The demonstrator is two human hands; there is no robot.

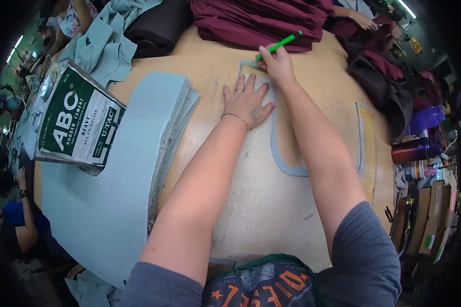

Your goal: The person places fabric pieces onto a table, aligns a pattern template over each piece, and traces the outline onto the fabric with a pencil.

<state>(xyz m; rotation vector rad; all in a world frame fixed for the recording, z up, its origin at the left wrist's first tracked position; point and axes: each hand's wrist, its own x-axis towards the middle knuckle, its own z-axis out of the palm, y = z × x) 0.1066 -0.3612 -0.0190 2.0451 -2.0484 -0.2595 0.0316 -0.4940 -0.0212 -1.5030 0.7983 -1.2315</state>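
My left hand [247, 104] lies flat with its fingers spread on a pale translucent template [251, 153]. A ring and a bracelet show on it. Just beyond and to the right, my right hand [275, 64] is closed around a green pen [286, 44], its lower end near the template's far edge. A light blue-grey piece with a curved edge [291, 170] shows around the template and under my right forearm. At the right, a yellowish strip [367, 148] lies on the wooden table [205, 61].
A stack of light blue-grey fabric [107, 204] lies at the left, with a rubber cement can [79, 117] on it. Maroon fabric [261, 23] and a dark roll [159, 28] stand at the back. Dark fabric [389, 82] hangs at the right. Other people's hands [363, 21] show at the far right.
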